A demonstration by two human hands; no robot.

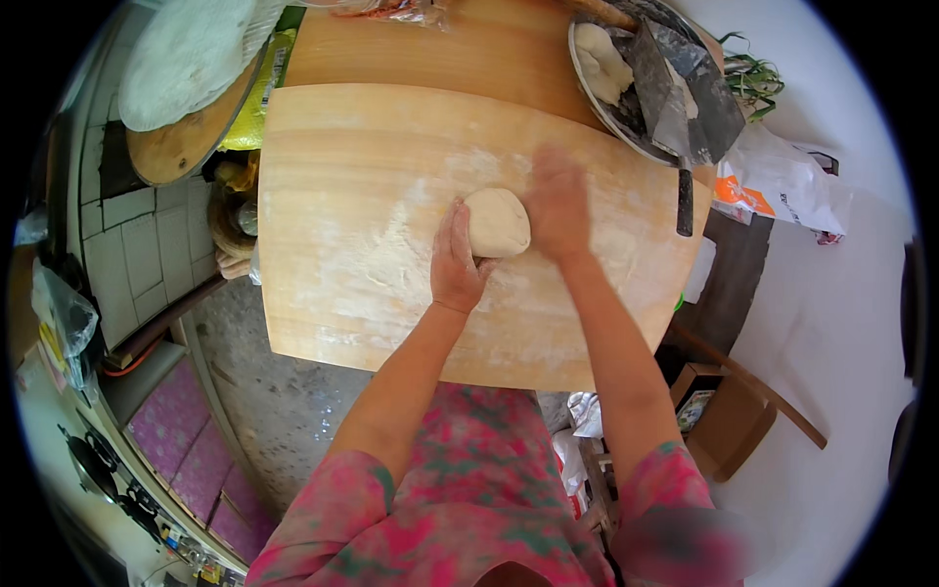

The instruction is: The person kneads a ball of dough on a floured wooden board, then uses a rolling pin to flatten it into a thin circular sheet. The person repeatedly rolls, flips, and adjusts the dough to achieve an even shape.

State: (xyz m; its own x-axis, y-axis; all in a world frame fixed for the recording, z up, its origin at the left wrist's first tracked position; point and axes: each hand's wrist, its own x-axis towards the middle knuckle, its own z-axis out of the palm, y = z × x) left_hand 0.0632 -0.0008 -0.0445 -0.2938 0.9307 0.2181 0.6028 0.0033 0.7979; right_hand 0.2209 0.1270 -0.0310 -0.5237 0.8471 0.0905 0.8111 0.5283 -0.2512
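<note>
A rounded lump of dough rests on a floured wooden board. My left hand cups its left and near side, thumb at the near edge. Just right of the dough is my right hand, blurred by motion; whether it touches the dough is unclear. Loose flour is spread over the board, mostly left of the dough. At the far right corner, a round metal pan holds another piece of dough, a metal scoop and a rolling pin.
A dark-handled tool overhangs the board's right side. Beyond the far left corner are a round wooden lid and a yellow bag. A white plastic bag and green leaves lie right of the pan.
</note>
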